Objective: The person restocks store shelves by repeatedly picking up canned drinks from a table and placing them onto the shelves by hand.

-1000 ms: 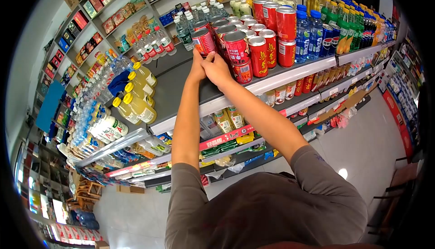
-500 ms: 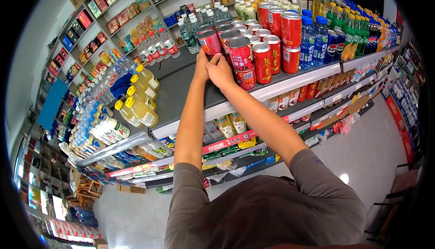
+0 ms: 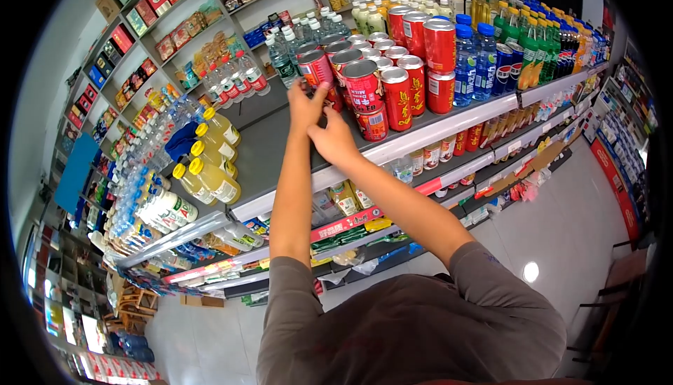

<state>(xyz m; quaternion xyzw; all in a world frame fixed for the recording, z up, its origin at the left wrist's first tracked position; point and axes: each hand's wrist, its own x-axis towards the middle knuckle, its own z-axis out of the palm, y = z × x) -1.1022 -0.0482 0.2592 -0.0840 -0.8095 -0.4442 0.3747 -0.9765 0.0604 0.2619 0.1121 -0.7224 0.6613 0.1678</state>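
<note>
Cylinder of pink-and-red metal, the drink can (image 3: 317,68) sits at the left edge of a red metal can cluster (image 3: 399,97) on the flat grey shelf (image 3: 263,145). I'd guess heavyish, stiff, slick; best held around its sides. The bare left hand (image 3: 306,108) spreads at its base, contact unclear; the bare right hand's (image 3: 336,139) grip I cannot tell. Half a second ago, both hands met there.

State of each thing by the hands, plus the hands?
Pink cans: upright, some stacked two high
Red cans: upright, some stacked
Yellow-capped bottles: upright, capped
Blue-capped bottles: upright, capped
Left hand: at a pink can, grip unclear
Right hand: near cans, grip unclear
</note>
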